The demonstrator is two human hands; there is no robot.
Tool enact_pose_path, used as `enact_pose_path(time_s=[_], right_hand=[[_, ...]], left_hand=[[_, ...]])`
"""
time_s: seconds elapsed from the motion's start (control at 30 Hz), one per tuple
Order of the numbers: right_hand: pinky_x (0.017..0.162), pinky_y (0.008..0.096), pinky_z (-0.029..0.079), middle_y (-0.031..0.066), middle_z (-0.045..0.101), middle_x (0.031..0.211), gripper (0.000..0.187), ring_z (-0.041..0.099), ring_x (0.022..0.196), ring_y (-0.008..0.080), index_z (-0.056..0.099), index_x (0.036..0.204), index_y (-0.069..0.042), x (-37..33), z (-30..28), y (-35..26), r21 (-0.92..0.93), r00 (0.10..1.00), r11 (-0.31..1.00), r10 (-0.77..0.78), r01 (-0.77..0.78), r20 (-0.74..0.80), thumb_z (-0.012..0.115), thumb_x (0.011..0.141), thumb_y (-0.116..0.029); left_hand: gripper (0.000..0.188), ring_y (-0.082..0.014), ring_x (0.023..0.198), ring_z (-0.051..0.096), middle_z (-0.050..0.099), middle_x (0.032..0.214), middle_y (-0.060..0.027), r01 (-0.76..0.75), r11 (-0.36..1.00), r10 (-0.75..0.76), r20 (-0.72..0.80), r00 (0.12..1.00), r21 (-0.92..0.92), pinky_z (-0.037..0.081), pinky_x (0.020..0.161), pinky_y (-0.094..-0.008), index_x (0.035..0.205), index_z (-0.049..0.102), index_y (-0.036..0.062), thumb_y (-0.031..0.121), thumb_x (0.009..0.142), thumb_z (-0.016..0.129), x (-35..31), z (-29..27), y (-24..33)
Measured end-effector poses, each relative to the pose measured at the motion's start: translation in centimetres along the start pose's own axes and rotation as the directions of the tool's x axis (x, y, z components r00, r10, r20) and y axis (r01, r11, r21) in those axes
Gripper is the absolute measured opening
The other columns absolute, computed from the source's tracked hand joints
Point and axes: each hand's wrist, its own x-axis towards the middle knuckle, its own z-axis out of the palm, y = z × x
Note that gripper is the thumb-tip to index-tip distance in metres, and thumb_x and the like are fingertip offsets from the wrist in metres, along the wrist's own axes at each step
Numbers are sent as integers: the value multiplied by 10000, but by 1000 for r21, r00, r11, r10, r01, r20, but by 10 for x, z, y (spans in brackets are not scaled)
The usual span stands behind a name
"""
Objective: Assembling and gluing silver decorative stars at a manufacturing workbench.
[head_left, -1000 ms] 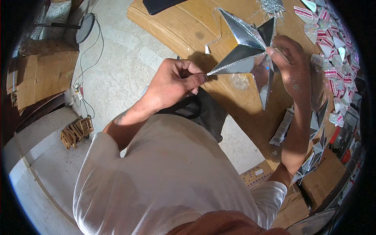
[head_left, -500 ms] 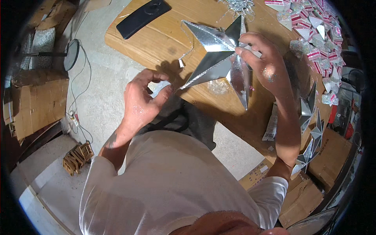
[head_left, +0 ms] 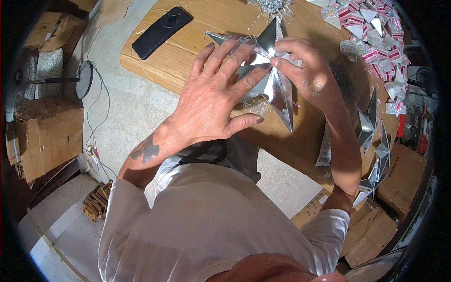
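Observation:
A silver star ornament (head_left: 280, 96) with folded, shiny points lies on the wooden table. My right hand (head_left: 314, 70) grips it beside its centre, with thumb and index finger on the upper right point. Part of a small white piece shows below that index finger. My left hand (head_left: 209, 101) is spread over the star's left side, its fingertips on or just above the silver surface near the centre. Nothing shows between the left fingers, and the palm side is hidden. Most of the left points are covered by this hand.
A black phone (head_left: 162, 33) rests at the table's far left. Silver tinsel (head_left: 272, 6) lies behind the star. Pink-striped white pieces (head_left: 376, 42) are heaped at the far right. Several silver stars (head_left: 379, 164), a white packet (head_left: 324, 148) and cardboard boxes (head_left: 399, 181) are on the right.
My left hand has moved right and forward onto the star, its fingers spreading. The small whitish piece it pinched is no longer visible there. My right hand keeps its hold.

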Motion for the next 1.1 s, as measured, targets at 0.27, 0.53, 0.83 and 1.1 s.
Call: enact_pose_path(time_s=[0.27, 0.53, 0.83, 1.1], right_hand=[[895, 402, 536, 165, 699, 1098, 253, 693, 1007, 326, 686, 1127, -10, 2, -2, 0, 22, 1000, 1000, 11, -12, 14, 728, 936, -171], [874, 394, 548, 157, 702, 1101, 269, 704, 997, 318, 690, 1152, -38, 0, 1, 2, 12, 999, 999, 46, -46, 10, 728, 939, -196], [886, 405, 543, 145, 696, 1113, 271, 700, 997, 314, 679, 1155, -43, 1, -2, -1, -24, 999, 1000, 20, -19, 25, 729, 946, -207], [900, 388, 533, 124, 685, 1103, 248, 673, 994, 281, 670, 1183, -47, -3, -1, 6, -9, 999, 1000, 4, -4, 41, 703, 968, -166]], left_hand=[[888, -458, 1539, 309, 400, 1644, -170, -28, 989, 20, 53, 998, 143, 263, 1218, -649, 1544, 555, 247, 846, 893, 490, 5, 5, -1], [902, -452, 1545, 305, 393, 1655, -168, -22, 988, 13, 57, 998, 150, 252, 1223, -648, 1543, 557, 232, 852, 892, 487, -2, 5, 0], [887, -451, 1538, 322, 390, 1662, -161, 5, 990, -16, 78, 997, 138, 251, 1228, -638, 1525, 576, 210, 838, 907, 480, -19, 2, 2], [835, -401, 1547, 314, 373, 1674, -133, 62, 998, -64, 91, 994, 24, 237, 1242, -626, 1523, 577, 172, 722, 896, 617, -34, -4, 5]])
